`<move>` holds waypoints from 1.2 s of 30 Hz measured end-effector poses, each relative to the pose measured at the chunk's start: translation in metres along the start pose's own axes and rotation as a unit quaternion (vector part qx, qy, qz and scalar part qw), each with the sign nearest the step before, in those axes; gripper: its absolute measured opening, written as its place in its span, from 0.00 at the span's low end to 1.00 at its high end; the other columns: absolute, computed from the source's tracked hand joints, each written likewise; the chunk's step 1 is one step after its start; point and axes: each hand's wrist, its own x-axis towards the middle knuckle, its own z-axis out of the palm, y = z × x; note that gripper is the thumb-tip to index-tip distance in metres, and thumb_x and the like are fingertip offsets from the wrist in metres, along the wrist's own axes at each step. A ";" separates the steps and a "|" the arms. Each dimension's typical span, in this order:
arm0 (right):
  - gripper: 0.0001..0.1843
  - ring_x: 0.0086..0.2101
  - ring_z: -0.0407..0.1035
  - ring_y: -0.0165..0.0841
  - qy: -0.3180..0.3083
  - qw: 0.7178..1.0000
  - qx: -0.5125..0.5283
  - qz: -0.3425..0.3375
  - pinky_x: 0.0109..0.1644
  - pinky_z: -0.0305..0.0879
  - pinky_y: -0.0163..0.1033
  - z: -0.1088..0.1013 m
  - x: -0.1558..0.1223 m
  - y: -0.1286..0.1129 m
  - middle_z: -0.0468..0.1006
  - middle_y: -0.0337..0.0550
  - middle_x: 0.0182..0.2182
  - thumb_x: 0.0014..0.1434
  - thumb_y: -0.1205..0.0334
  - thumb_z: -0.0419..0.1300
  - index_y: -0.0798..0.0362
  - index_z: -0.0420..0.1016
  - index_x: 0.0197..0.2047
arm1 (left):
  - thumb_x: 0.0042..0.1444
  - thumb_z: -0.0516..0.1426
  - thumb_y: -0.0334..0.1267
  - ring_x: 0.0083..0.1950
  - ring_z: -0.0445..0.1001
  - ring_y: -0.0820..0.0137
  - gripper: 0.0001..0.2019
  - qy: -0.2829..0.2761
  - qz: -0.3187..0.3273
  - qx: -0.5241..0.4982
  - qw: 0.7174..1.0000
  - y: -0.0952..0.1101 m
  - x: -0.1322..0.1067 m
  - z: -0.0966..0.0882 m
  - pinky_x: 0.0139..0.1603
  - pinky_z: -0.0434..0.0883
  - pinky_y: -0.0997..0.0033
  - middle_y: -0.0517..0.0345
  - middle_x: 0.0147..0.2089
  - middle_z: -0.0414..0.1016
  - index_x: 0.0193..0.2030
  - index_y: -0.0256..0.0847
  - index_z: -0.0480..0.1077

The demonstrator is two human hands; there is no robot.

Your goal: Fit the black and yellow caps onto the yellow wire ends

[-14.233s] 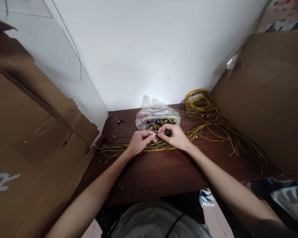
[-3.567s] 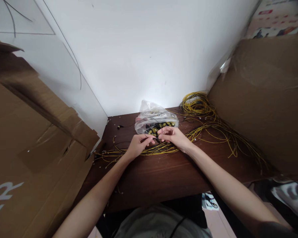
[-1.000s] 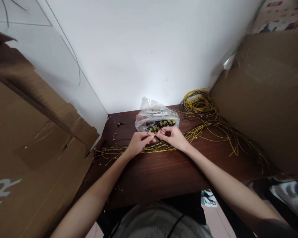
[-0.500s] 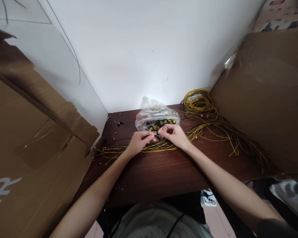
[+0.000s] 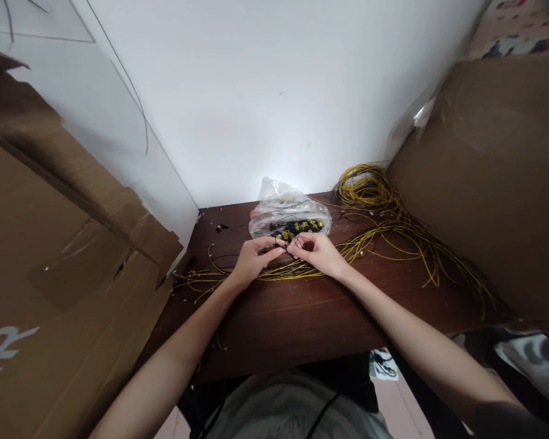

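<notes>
- Nearest, a grey shirt (image 5: 283, 405) is showing at the bottom edge, and beyond it the brown table (image 5: 293, 311) is stretching between two cardboard boxes.
- Both forearms are reaching over the front edge of the table, and the two hands are meeting near its middle, with their fingertips almost touching.
- The left hand (image 5: 254, 259) is pinching a thin dark wire (image 5: 285, 247) with thumb and forefinger, the tips brought close together; how firmly it is pressing cannot be told.
- The right hand (image 5: 319, 253) is also pinching this wire, thumb against forefinger, while thin loops are curling around its fingers; the very end is too small to see clearly.
- So the wire is lying between the two pinches, above a long bundle of yellow and black wires (image 5: 297, 272), which is running across the table under the hands.
- Just behind the hands, a clear plastic bag (image 5: 288, 210) is holding many yellow-and-black connectors (image 5: 302, 228).
- To the left of the bag, apart from it, a single small connector (image 5: 220, 228) is lying.
- Farther right, a coil of yellow wires (image 5: 368, 195) is resting beside the right-side box (image 5: 494, 152).
- At the back, a white wall (image 5: 274, 91) is rising behind the table.
</notes>
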 end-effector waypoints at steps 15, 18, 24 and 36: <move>0.09 0.24 0.57 0.26 -0.022 0.999 -0.029 -0.011 0.30 0.56 0.33 0.003 -0.002 0.001 0.65 0.36 0.20 0.50 0.60 0.58 0.57 0.69 0.25 | 0.43 0.64 0.38 0.18 0.59 0.84 0.13 0.073 -0.029 -0.154 0.985 0.003 0.001 0.000 0.19 0.57 0.79 0.55 0.34 0.76 0.36 0.33 0.73; 0.07 0.24 0.58 0.26 -0.028 0.999 -0.023 -0.009 0.30 0.56 0.33 0.003 -0.002 0.000 0.66 0.35 0.20 0.49 0.61 0.58 0.57 0.69 0.25 | 0.43 0.64 0.37 0.18 0.59 0.84 0.13 0.073 -0.035 -0.156 0.984 0.003 0.001 0.000 0.19 0.56 0.79 0.57 0.31 0.75 0.36 0.33 0.72; 0.05 0.24 0.59 0.26 -0.046 0.998 -0.035 -0.015 0.30 0.57 0.32 0.002 -0.002 -0.001 0.67 0.35 0.21 0.48 0.64 0.57 0.56 0.68 0.25 | 0.43 0.64 0.38 0.19 0.59 0.83 0.14 0.075 -0.035 -0.154 0.985 0.001 0.002 0.000 0.19 0.57 0.78 0.59 0.28 0.73 0.37 0.33 0.72; 0.13 0.27 0.62 0.29 -0.002 0.997 -0.074 -0.036 0.33 0.59 0.35 0.000 -0.003 -0.004 0.70 0.39 0.24 0.52 0.53 0.59 0.55 0.68 0.26 | 0.46 0.62 0.38 0.19 0.59 0.83 0.13 0.070 -0.021 -0.145 0.987 0.003 0.002 0.000 0.19 0.57 0.80 0.59 0.28 0.72 0.38 0.33 0.71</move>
